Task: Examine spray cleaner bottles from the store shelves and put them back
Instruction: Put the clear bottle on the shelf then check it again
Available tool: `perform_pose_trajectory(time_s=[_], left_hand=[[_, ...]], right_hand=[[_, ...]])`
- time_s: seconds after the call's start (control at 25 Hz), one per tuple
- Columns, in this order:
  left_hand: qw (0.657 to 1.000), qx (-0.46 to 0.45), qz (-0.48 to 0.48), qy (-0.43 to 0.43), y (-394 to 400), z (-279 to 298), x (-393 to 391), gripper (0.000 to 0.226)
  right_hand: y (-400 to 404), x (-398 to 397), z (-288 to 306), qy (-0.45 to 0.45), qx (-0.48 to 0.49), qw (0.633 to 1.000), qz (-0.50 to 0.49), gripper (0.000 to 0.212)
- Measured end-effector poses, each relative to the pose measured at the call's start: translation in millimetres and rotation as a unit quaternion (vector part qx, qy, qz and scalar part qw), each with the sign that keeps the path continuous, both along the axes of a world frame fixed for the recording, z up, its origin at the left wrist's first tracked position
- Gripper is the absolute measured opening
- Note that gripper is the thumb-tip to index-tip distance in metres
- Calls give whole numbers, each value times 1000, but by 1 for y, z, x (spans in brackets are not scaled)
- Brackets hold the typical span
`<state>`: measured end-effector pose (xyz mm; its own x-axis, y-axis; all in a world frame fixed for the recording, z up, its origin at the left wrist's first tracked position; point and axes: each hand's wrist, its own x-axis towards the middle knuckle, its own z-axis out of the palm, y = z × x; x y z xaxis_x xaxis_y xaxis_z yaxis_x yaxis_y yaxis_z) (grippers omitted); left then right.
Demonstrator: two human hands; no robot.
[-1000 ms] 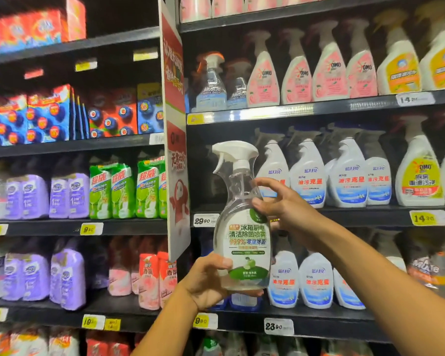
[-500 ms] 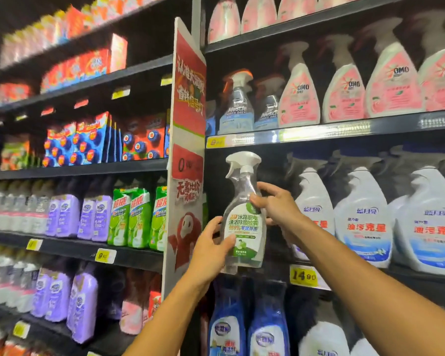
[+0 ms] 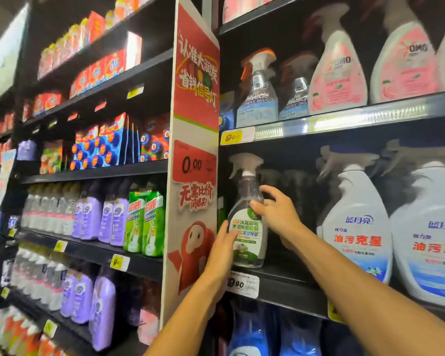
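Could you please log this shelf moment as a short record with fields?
setting: store aisle, cleaner shelves
held item: clear spray bottle with green label, upright
bottle position: base on or just above the shelf, beside the red sign
left hand: on the bottle's lower left side
right hand: on the bottle's shoulder, fingers spread
right neighbour: white bottle, apart from it
price tag: below the bottle on the shelf edge
task stage: bottle being put back
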<state>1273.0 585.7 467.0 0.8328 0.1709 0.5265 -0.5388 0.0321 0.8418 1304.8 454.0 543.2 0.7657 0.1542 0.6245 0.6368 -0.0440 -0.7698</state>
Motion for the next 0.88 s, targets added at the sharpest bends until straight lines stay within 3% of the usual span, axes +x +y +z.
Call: perform_pose_trajectory(time_s=[0.12, 0.32, 0.6, 0.88], left_hand=[[1000, -10, -19, 14, 2, -6, 8, 25], [999, -18, -24, 11, 3, -10, 17, 54], [999, -39, -17, 6, 5, -11, 20, 50], [998, -57, -13, 15, 1, -7, 13, 54]], right_hand=[[-3, 4, -2, -4, -29, 1000, 7, 54], [-12, 5, -3, 14, -93, 995, 36, 50], [-16, 5, -12, 31, -106, 994, 23, 36], [-15, 5, -18, 13, -97, 995, 34, 39]])
